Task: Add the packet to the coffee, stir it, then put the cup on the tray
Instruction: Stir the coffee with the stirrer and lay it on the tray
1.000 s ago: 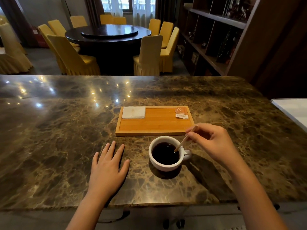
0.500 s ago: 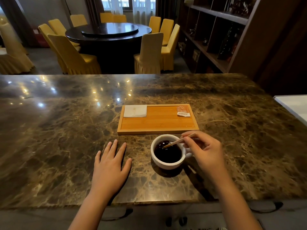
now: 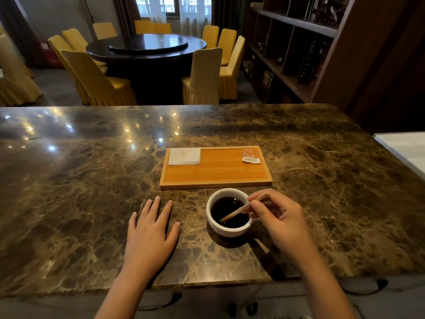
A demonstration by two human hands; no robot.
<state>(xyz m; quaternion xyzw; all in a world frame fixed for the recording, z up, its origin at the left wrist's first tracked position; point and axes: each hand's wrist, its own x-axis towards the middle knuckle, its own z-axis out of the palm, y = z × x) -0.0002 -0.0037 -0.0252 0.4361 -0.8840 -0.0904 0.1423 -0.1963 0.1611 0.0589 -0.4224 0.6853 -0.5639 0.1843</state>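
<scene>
A white cup (image 3: 226, 230) of dark coffee stands on the marble counter, just in front of a wooden tray (image 3: 216, 174). My right hand (image 3: 281, 218) pinches a thin wooden stir stick (image 3: 239, 209), whose lower end dips into the coffee at the near side of the cup. The hand covers the cup's handle side. My left hand (image 3: 150, 236) lies flat on the counter to the left of the cup, fingers spread, holding nothing. An orange packet (image 3: 250, 155) lies at the tray's far right corner; I cannot tell whether it is torn.
A folded white napkin (image 3: 184, 156) lies on the tray's far left corner. The marble counter (image 3: 80, 192) stretches wide to the left and right. A white surface (image 3: 407, 150) juts in at the right edge. Yellow chairs and a round dark table stand beyond the counter.
The right hand has dropped closer to the cup and tilted the stick flatter, its tip sweeping through the coffee from the right side toward the near side. The left hand stays flat.
</scene>
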